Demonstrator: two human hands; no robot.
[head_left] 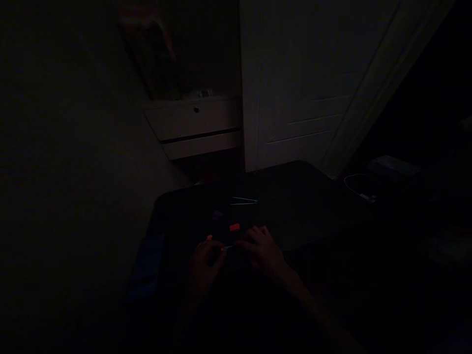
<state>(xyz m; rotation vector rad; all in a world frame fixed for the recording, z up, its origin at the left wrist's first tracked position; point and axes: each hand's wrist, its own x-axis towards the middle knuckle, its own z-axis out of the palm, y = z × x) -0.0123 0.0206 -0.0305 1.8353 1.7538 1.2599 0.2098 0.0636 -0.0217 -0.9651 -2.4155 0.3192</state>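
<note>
Head view: the left hand [205,259] pinches an orange bit [223,249] beside a pale strip [229,247]; the right hand [260,248] bends its fingers near the strip's other end, grip unclear. An orange block [234,227] lies just beyond.

This looks like a room in a home, very dimly lit. A pale drawer unit [221,117] with a round knob or lock [196,109] on its upper front stands against a plain wall [92,162], beside a tall, light panel with grooved lines [295,88], a door or wardrobe front. A dark, round-cornered bench [291,196] stands before them, and a white cable [345,183] curls at the right, household fittings rather than workshop ones.
</note>
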